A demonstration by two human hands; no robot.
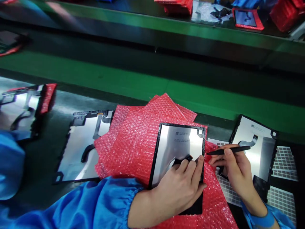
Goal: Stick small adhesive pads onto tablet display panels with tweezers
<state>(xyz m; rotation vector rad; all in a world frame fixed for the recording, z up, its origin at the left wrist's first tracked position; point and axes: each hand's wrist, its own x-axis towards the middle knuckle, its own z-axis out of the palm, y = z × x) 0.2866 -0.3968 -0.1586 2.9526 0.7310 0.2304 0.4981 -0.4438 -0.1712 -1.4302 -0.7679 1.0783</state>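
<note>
A tablet display panel (164, 149), silver-backed with a black frame, lies on red bubble wrap in the middle. My left hand (173, 187) rests across its lower part, fingers stretched out and one fingertip at the right edge. The hand partly hides a black flex cable (178, 160). In my right hand (234, 167) is a slim black pointed tool (228, 150), pinched between thumb and fingers. Its tip points left, close to the panel's right edge; whether it touches cannot be told. Both arms wear blue sleeves.
Red bubble wrap sheets (133, 146) spread under the panel. Another panel (257, 143) lies right, by white gridded sticker sheets (284, 162). Left are a panel (78, 143), one more (21, 108), and another person's blue sleeve (10, 165). Behind runs a green-edged shelf (133, 20) with red packs.
</note>
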